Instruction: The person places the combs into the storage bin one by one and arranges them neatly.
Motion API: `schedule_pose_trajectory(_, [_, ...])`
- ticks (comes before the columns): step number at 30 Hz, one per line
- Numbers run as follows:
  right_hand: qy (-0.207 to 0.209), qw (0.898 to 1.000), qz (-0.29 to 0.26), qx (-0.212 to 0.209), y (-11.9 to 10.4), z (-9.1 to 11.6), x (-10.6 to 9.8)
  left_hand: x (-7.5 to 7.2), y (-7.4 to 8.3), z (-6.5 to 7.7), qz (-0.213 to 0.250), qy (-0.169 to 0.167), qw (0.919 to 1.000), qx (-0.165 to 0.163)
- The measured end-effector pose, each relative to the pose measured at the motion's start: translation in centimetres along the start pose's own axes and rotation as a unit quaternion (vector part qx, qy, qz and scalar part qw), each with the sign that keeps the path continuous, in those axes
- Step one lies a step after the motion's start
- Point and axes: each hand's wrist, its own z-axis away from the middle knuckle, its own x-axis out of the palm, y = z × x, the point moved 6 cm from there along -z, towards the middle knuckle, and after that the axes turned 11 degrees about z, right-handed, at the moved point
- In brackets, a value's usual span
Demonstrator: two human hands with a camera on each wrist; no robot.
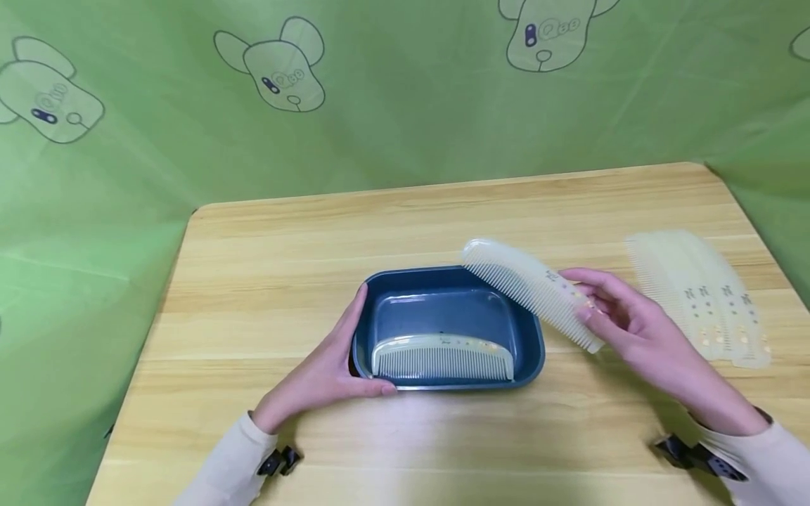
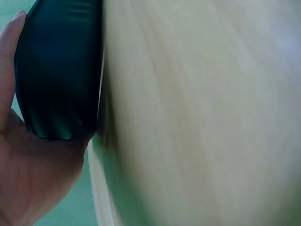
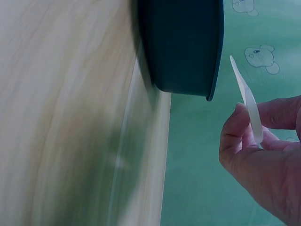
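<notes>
A pale, translucent comb (image 1: 530, 284) with a printed spine is pinched near one end between the thumb and fingers of my right hand (image 1: 639, 327). It slants over the right back corner of a dark blue plastic box (image 1: 538, 351). In the right wrist view, that comb (image 3: 248, 99) appears edge-on, raised above the table beside the box (image 3: 183, 47). Inside the box another such comb (image 1: 443, 358) lies along the front wall, teeth toward me. My left hand (image 1: 323, 376) grips the box's left end, thumb at the front rim; the left wrist view has this hand (image 2: 37, 165) around the box's end.
Several similar combs (image 1: 696, 295) lie overlapped in a fan on the wooden table (image 1: 285, 246), right of my right hand. A green cloth (image 1: 411, 105) printed with bear heads hangs behind the table and at its sides.
</notes>
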Motion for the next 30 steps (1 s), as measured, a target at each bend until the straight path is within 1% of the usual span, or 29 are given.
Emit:
schedule_pose_trajectory(7, [-0.022,0.999,-0.003,-0.023,-1.2,-0.6,1.0,0.0,-0.1,0.1,0.001,0.002,1.0,-0.002])
schedule_pose_trajectory(13, [-0.045,0.999,-0.001,-0.026,-2.0,-1.1,1.9,0.0,-0.1,0.0,0.005,0.002,1.0,-0.002])
schedule_pose_trajectory(24, [-0.078,0.996,-0.018,-0.039,-3.0,-1.7,3.5,-0.2,0.0,-0.1,0.007,0.001,1.0,0.006])
schedule_pose_trajectory(30, [-0.087,0.995,-0.007,-0.045,-3.3,-1.8,3.9,-0.1,-0.1,-0.1,0.008,-0.001,0.9999,0.006])
